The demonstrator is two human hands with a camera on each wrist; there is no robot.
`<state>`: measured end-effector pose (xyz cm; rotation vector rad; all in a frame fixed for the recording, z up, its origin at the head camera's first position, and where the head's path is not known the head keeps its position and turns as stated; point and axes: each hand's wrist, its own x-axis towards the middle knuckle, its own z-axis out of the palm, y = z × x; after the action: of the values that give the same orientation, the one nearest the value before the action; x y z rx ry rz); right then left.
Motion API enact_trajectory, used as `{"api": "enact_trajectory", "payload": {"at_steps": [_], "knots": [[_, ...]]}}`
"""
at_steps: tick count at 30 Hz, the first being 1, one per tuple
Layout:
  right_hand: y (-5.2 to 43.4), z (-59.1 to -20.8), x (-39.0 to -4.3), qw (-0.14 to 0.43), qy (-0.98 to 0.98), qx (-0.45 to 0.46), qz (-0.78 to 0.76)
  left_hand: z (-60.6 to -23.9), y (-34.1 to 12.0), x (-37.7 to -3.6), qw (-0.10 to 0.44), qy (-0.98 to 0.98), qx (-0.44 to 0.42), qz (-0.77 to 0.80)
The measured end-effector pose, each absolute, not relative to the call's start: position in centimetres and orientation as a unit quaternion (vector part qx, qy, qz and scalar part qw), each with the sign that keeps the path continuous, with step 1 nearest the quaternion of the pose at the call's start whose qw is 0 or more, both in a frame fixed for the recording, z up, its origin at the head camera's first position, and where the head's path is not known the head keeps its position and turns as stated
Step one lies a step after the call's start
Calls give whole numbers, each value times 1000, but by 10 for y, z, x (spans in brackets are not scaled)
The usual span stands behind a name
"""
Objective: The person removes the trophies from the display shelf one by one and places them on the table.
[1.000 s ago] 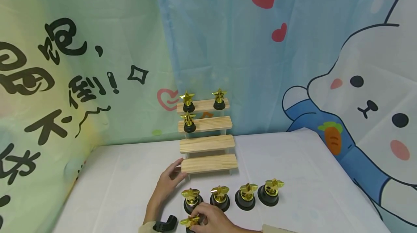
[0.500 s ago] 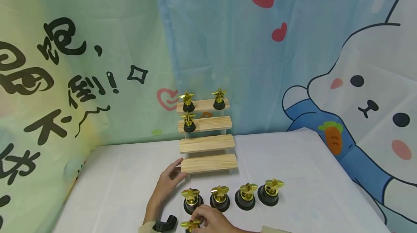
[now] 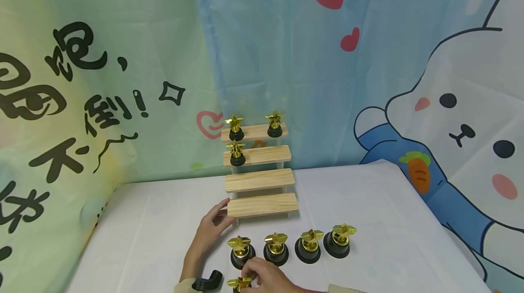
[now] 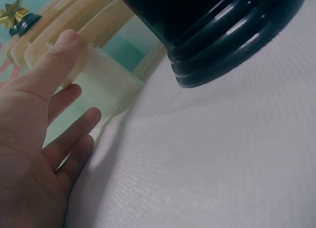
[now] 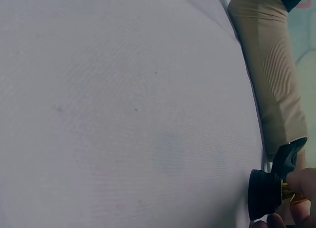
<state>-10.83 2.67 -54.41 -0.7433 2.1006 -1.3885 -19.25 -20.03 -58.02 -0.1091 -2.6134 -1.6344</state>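
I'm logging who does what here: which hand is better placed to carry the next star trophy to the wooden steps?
Probably the right hand: it already pinches a star trophy at the near table edge. The left hand rests open against the bottom step, steadying the stand.

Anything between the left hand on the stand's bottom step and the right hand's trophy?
Yes: the head view shows the leftmost trophy of the row standing between the left hand at the bottom step and the right hand holding its trophy.

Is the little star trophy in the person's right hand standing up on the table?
Cannot tell. The right hand pinches the star trophy at the picture's bottom edge, hiding its base.
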Motion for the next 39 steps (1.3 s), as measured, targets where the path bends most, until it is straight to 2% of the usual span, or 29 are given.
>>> {"api": "enact_trajectory", "payload": {"at_steps": [3,10,17,20,25,27,33,39], "knots": [[29,-559,-114,269,764,-275,-519,-580,-200,-192,30,-846,-36,-532],[37,-622,-131,291,767,-287,-494,-581,-201,-191,29,-845,-34,-533],[48,-626,-131,277,773,-320,-472,-580,-201,-191,25,-845,-28,-533],[52,-596,-126,256,774,-347,-464,-579,-200,-191,25,-844,-29,-535],[51,-503,-108,232,772,-353,-475,-579,-199,-191,25,-843,-30,-537],[48,-477,-104,219,778,-350,-475,-579,-199,-191,28,-843,-34,-536],[42,-446,-112,108,805,-396,-428,-578,-200,-192,39,-842,-47,-536],[40,-424,-138,15,830,-403,-385,-579,-200,-192,27,-843,-33,-536]]}}
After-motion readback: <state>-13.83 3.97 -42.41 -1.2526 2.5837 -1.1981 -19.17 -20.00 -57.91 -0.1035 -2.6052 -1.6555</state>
